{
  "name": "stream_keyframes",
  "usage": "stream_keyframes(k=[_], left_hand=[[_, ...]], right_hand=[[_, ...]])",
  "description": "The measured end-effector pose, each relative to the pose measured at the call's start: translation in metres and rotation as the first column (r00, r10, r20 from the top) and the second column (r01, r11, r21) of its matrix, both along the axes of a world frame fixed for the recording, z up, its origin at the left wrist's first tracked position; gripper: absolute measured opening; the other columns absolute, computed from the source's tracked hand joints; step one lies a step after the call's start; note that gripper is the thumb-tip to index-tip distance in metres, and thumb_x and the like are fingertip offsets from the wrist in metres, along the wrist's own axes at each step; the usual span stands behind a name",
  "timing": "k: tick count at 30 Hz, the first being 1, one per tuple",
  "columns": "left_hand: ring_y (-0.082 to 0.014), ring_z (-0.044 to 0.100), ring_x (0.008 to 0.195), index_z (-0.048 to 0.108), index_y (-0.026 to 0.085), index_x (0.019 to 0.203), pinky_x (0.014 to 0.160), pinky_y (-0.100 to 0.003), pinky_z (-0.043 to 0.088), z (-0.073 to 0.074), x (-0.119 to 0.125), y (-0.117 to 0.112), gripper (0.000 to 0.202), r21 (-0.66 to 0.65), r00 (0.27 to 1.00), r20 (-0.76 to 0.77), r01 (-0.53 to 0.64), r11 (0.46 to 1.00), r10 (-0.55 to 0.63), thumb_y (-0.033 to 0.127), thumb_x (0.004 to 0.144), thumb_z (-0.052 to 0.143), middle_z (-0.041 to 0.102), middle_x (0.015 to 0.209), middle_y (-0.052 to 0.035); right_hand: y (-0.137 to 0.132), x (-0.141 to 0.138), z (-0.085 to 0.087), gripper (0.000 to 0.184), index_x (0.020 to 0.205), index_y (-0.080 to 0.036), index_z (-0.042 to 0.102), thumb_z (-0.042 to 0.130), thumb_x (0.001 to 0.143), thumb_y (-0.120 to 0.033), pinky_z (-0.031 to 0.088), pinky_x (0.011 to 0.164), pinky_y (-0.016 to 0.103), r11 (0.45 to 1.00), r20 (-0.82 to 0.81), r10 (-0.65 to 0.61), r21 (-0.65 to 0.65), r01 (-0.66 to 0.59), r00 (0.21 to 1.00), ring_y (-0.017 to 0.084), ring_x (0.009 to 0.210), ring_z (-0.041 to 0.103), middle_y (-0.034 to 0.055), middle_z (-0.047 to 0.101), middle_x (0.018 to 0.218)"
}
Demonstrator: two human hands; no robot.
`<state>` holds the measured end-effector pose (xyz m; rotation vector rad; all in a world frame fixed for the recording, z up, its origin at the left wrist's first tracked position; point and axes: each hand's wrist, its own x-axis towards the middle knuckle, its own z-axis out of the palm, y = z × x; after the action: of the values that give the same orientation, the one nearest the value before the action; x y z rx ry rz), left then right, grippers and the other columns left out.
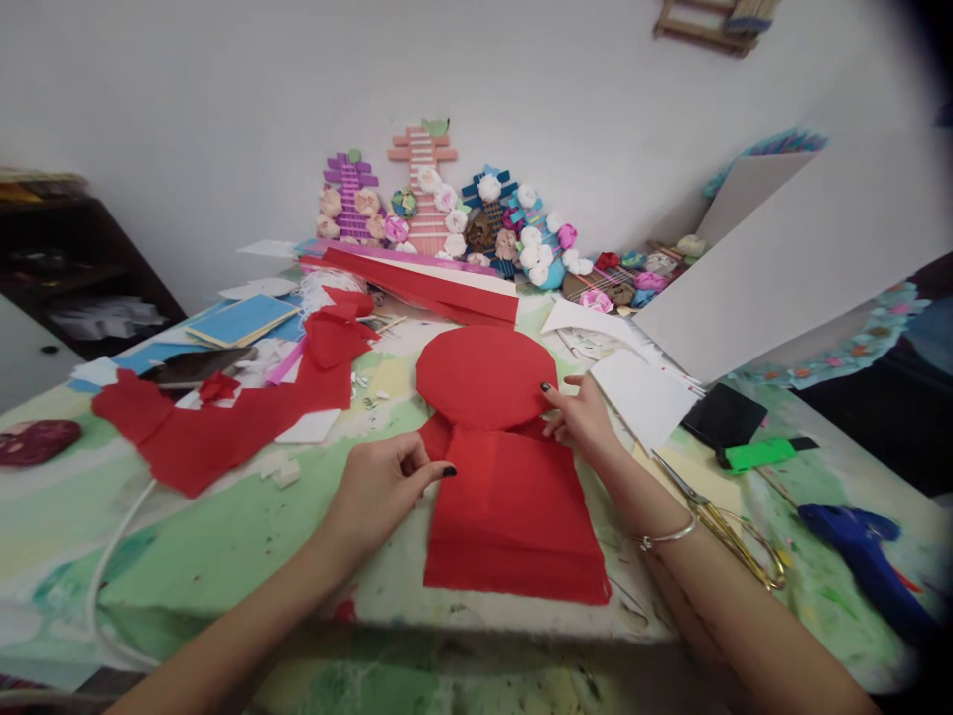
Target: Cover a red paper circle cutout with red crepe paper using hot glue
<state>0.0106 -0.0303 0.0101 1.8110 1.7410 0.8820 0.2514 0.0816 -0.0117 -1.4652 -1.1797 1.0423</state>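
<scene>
Pinching red paper [513, 516], left hand [379, 487] grips its edge; right hand [585, 417] grasps red circle [480, 377]

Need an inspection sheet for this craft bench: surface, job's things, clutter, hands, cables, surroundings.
Surface: paint-stained green and white table.
Job's things: red paper sheet flat near the front edge; red paper circle at its top edge.
Clutter: red paper offcut left; scissors, blue glue gun, white card pieces right.
Grippers: left hand curled shut at the sheet's left edge, pinch unclear; right hand open, fingertips by the circle's rim.
Cables: white cord on the table's left.
Surroundings: white wall, paper-flower crafts at back, dark shelf left, white board right.
</scene>
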Motion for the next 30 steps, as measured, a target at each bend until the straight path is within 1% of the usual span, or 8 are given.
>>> stream_keyframes(k=[4, 8, 14, 16, 19, 22, 26, 30], left_hand=[[-0.0149, 0.056, 0.054, 0.059, 0.019, 0.065, 0.061, -0.027, 0.037, 0.003, 0.003, 0.011, 0.028, -0.058, 0.997, -0.073, 0.025, 0.998, -0.029, 0.032, 0.085, 0.044, 0.061, 0.054, 0.0005], [-0.0185, 0.061, 0.064, 0.063, 0.018, 0.074, 0.064, -0.03, 0.04, 0.002, 0.008, 0.026, 0.024, -0.106, 0.994, -0.109, 0.017, 0.994, -0.029, 0.035, 0.082, 0.049, 0.067, 0.067, -0.0033], [-0.0218, 0.066, 0.075, 0.064, 0.014, 0.088, 0.067, -0.033, 0.051, 0.003, 0.016, 0.037, 0.035, -0.112, 0.984, 0.179, 0.006, 0.994, 0.014, 0.045, 0.073, 0.063, 0.072, 0.091, -0.0105], [-0.0228, 0.067, 0.079, 0.065, 0.014, 0.087, 0.069, -0.034, 0.053, 0.01, 0.017, 0.038, 0.033, -0.146, 0.945, 0.323, 0.112, 0.983, -0.06, 0.044, 0.072, 0.066, 0.073, 0.093, -0.0109], [-0.0211, 0.069, 0.078, 0.068, 0.016, 0.085, 0.067, -0.032, 0.056, 0.024, 0.017, 0.039, 0.026, -0.192, 0.827, 0.549, 0.263, 0.946, -0.118, 0.039, 0.074, 0.068, 0.075, 0.091, -0.0078], [-0.0219, 0.07, 0.082, 0.07, 0.018, 0.087, 0.071, -0.032, 0.057, 0.04, 0.014, 0.04, 0.021, -0.176, 0.774, 0.612, 0.334, 0.926, -0.163, 0.032, 0.071, 0.072, 0.075, 0.089, -0.0055], [-0.0243, 0.07, 0.081, 0.071, 0.02, 0.084, 0.065, -0.033, 0.057, 0.059, 0.01, 0.039, 0.018, -0.159, 0.819, 0.522, 0.367, 0.917, -0.237, 0.029, 0.069, 0.071, 0.075, 0.086, -0.0046], [-0.0199, 0.064, 0.062, 0.07, 0.019, 0.069, 0.049, -0.026, 0.046, 0.075, 0.01, 0.039, 0.014, 0.03, 0.949, 0.181, 0.255, 0.966, -0.256, 0.032, 0.071, 0.064, 0.068, 0.064, -0.0005]], right_hand=[[0.005, -0.005, 0.002, 0.047, 0.106, -0.018, 0.041, 0.072, 0.071, -0.027, 0.032, 0.034, 0.017, 0.999, -0.195, 0.026, -0.041, -0.035, 0.98, 0.012, 0.034, 0.049, -0.0072, 0.052, 0.044], [0.0, -0.006, 0.006, 0.031, 0.087, -0.017, 0.048, 0.07, 0.066, -0.018, 0.033, 0.037, 0.016, 0.998, -0.349, 0.054, -0.005, -0.06, 0.936, 0.008, 0.038, 0.048, -0.0047, 0.054, 0.048], [-0.013, -0.003, 0.017, 0.038, 0.087, -0.022, 0.047, 0.074, 0.061, -0.022, 0.036, 0.039, 0.017, 0.991, -0.5, 0.08, 0.135, -0.014, 0.862, 0.007, 0.04, 0.048, -0.0079, 0.057, 0.056], [-0.016, 0.0, 0.021, 0.04, 0.088, -0.022, 0.046, 0.075, 0.06, -0.024, 0.036, 0.04, 0.018, 0.984, -0.535, 0.089, 0.177, 0.008, 0.84, 0.007, 0.042, 0.049, -0.0084, 0.057, 0.059], [-0.018, 0.005, 0.026, 0.042, 0.089, -0.022, 0.046, 0.076, 0.059, -0.023, 0.037, 0.042, 0.018, 0.974, -0.57, 0.108, 0.224, 0.028, 0.814, 0.007, 0.044, 0.051, -0.0084, 0.057, 0.059], [-0.019, 0.011, 0.029, 0.041, 0.087, -0.023, 0.047, 0.077, 0.06, -0.023, 0.039, 0.044, 0.018, 0.965, -0.604, 0.124, 0.259, 0.047, 0.788, 0.007, 0.046, 0.051, -0.0081, 0.057, 0.062], [-0.017, 0.019, 0.029, 0.04, 0.084, -0.023, 0.046, 0.078, 0.06, -0.023, 0.042, 0.048, 0.018, 0.95, -0.645, 0.137, 0.301, 0.085, 0.752, 0.005, 0.049, 0.051, -0.008, 0.058, 0.07], [-0.014, 0.025, 0.03, 0.038, 0.084, -0.024, 0.049, 0.079, 0.061, -0.023, 0.048, 0.054, 0.021, 0.947, -0.641, 0.168, 0.317, 0.059, 0.749, 0.008, 0.057, 0.058, -0.0062, 0.06, 0.074]])
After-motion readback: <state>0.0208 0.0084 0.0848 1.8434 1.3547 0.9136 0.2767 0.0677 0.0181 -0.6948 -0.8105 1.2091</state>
